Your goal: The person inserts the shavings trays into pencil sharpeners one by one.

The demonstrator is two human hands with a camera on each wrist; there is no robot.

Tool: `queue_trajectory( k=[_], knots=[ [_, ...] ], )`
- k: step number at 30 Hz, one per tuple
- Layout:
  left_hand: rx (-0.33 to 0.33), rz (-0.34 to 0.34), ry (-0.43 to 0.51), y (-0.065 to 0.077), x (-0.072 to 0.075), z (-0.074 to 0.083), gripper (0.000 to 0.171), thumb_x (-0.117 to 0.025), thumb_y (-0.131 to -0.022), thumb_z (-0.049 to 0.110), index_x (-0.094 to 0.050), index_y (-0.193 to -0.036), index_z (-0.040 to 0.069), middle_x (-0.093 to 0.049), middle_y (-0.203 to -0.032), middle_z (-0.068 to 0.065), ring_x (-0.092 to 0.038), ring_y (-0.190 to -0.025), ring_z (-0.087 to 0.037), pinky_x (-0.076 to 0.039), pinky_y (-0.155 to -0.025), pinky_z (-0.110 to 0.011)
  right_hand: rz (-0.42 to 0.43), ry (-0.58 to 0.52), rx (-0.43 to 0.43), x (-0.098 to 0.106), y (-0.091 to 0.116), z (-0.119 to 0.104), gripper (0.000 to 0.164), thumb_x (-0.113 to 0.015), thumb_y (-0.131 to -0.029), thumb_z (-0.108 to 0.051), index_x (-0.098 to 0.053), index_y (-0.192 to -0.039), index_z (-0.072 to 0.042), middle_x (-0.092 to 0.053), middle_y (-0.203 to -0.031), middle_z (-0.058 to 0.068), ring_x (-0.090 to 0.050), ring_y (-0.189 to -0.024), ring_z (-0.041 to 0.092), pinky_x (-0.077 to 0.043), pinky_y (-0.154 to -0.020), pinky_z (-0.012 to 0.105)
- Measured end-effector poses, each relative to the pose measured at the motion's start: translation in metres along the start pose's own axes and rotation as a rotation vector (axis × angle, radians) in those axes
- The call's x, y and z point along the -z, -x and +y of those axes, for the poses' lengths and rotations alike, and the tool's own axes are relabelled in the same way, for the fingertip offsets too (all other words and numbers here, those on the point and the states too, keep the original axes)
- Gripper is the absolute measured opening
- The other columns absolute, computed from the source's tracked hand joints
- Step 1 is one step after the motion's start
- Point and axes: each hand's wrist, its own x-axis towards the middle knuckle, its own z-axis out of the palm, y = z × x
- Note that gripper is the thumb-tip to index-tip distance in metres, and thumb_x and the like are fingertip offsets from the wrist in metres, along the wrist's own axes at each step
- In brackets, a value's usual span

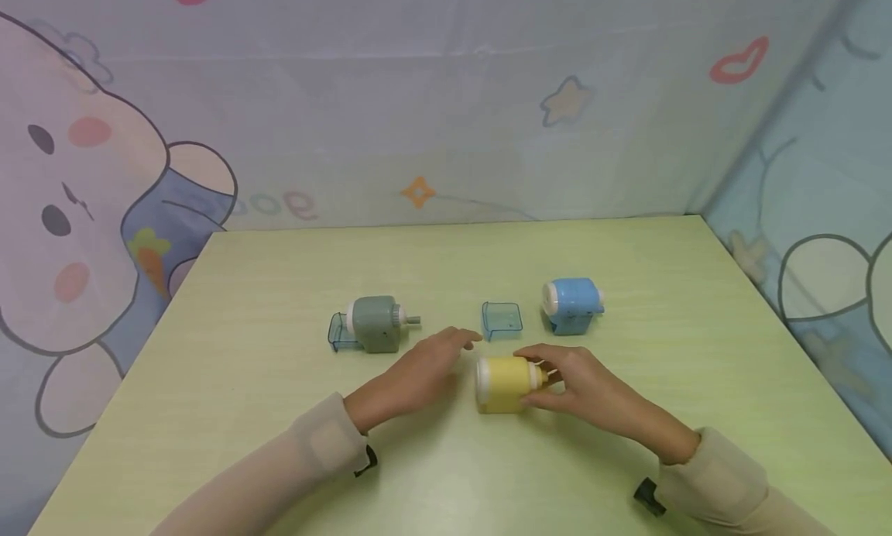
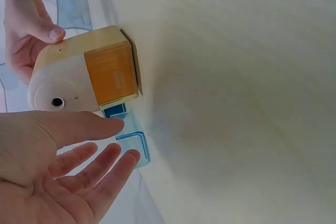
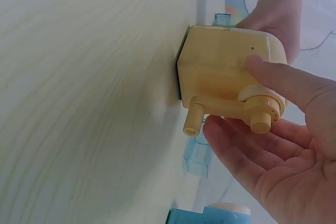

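A yellow crank pencil sharpener (image 1: pixel 507 385) stands on the table between the two hands. My right hand (image 1: pixel 581 385) grips it from the crank side, with the thumb on one side of the body and the fingers round the other. Its crank handle (image 3: pixel 193 119) shows in the right wrist view, pointing toward the table. In the left wrist view, its white face has a round pencil hole, next to an orange see-through panel (image 2: pixel 111 80). My left hand (image 1: pixel 428 373) holds nothing; its fingers reach out loosely beside the white face.
A clear blue tray (image 1: pixel 502 317) lies just beyond the yellow sharpener. A blue sharpener (image 1: pixel 573 305) stands at the back right. Toward the left is a grey-green sharpener (image 1: pixel 376 324), with another clear tray (image 1: pixel 340 332) beside it. A printed curtain (image 1: pixel 446 94) hangs behind the table.
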Motion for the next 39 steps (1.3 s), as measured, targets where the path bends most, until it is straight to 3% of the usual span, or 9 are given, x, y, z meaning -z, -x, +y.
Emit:
queue_trajectory(
  k=[8, 16, 20, 24, 29, 35, 39],
  knots=[
    [0.109, 0.022, 0.051, -0.013, -0.001, -0.003, 0.053, -0.064, -0.085, 0.016, -0.039, -0.131, 0.010, -0.051, -0.116, -0.005, -0.050, -0.102, -0.013, -0.044, -0.082, -0.028, -0.013, -0.041, -0.019, 0.006, 0.006, 0.003, 0.061, -0.073, -0.076, -0.035, -0.050, -0.125, -0.007, -0.054, -0.119, 0.002, -0.056, -0.095, 0.017, -0.050, -0.075, 0.034],
    [0.166, 0.037, 0.064, -0.022, -0.002, -0.007, 0.055, -0.062, -0.087, 0.022, -0.036, -0.134, 0.010, -0.050, -0.117, -0.005, -0.050, -0.103, -0.014, -0.045, -0.081, -0.028, 0.005, -0.066, -0.020, 0.023, 0.014, 0.009, 0.044, -0.061, -0.088, -0.031, -0.050, -0.126, -0.012, -0.055, -0.119, 0.005, -0.056, -0.097, 0.016, -0.049, -0.078, 0.037],
    [0.169, 0.046, 0.046, -0.026, -0.005, -0.010, 0.057, -0.062, -0.087, 0.024, -0.035, -0.135, 0.008, -0.050, -0.118, -0.006, -0.050, -0.103, -0.016, -0.045, -0.081, -0.029, 0.068, -0.007, -0.039, 0.035, 0.017, 0.013, 0.035, -0.057, -0.091, -0.027, -0.054, -0.122, -0.012, -0.059, -0.112, -0.001, -0.056, -0.094, 0.012, -0.049, -0.075, 0.034],
    [0.195, 0.059, 0.050, -0.031, -0.007, -0.011, 0.063, -0.063, -0.087, 0.026, -0.031, -0.137, 0.007, -0.048, -0.119, -0.007, -0.051, -0.101, -0.017, -0.045, -0.081, -0.030, 0.162, 0.040, -0.050, 0.045, 0.019, 0.020, 0.027, -0.062, -0.088, -0.023, -0.058, -0.113, -0.013, -0.062, -0.102, -0.005, -0.057, -0.088, 0.010, -0.051, -0.071, 0.032],
    [0.230, 0.069, 0.067, -0.038, -0.010, -0.014, 0.070, -0.063, -0.086, 0.028, -0.024, -0.140, 0.007, -0.046, -0.120, -0.007, -0.049, -0.099, -0.015, -0.045, -0.080, -0.030, 0.306, 0.142, -0.043, 0.057, 0.022, 0.032, 0.022, -0.069, -0.082, -0.017, -0.062, -0.102, -0.011, -0.063, -0.094, -0.001, -0.059, -0.079, 0.009, -0.051, -0.065, 0.027],
    [0.245, 0.070, 0.085, -0.047, -0.013, -0.017, 0.072, -0.065, -0.085, 0.029, -0.025, -0.140, 0.006, -0.045, -0.122, -0.008, -0.049, -0.099, -0.014, -0.045, -0.082, -0.030, 0.409, 0.224, -0.120, 0.072, 0.022, 0.043, 0.029, -0.076, -0.074, -0.018, -0.060, -0.096, -0.008, -0.062, -0.090, 0.003, -0.060, -0.074, 0.013, -0.050, -0.062, 0.020],
    [0.252, 0.055, 0.099, -0.052, -0.015, -0.018, 0.074, -0.066, -0.084, 0.030, -0.024, -0.140, 0.005, -0.044, -0.123, -0.010, -0.048, -0.099, -0.015, -0.044, -0.084, -0.032, 0.402, 0.233, -0.182, 0.080, 0.019, 0.050, 0.040, -0.077, -0.072, -0.024, -0.057, -0.102, -0.007, -0.060, -0.096, 0.005, -0.059, -0.080, 0.018, -0.052, -0.065, 0.028]
  ],
)
